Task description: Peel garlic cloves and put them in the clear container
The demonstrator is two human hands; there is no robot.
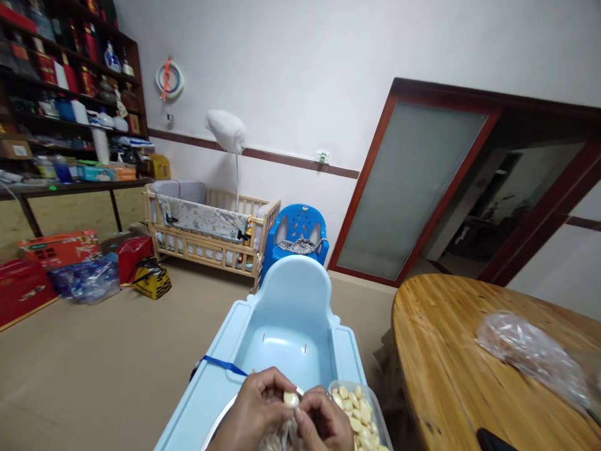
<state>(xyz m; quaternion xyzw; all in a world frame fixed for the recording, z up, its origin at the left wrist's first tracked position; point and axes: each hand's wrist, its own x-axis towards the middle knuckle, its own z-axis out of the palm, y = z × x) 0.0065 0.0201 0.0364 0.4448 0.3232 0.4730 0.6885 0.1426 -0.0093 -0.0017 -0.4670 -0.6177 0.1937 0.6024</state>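
Observation:
A pale garlic clove [291, 399] is pinched between the fingertips of my left hand [261, 401]. My right hand [325, 418] has its thumb and fingers closed at the clove's right side, touching it. Below both hands is a round bowl, its rim [216, 421] partly hidden, with papery garlic skins [282, 436] inside. A clear plastic container [382, 418] full of peeled garlic cloves [359, 410] stands just right of my right hand. Bowl and container rest on a light blue child's high chair [288, 300].
A round wooden table [446, 351] with a clear plastic bag [528, 351] and a dark object [493, 440] is at the right. Behind the high chair stand a blue plastic chair [297, 220] and a wooden crib [206, 241]. Boxes and bags [151, 279] lie on the floor at left.

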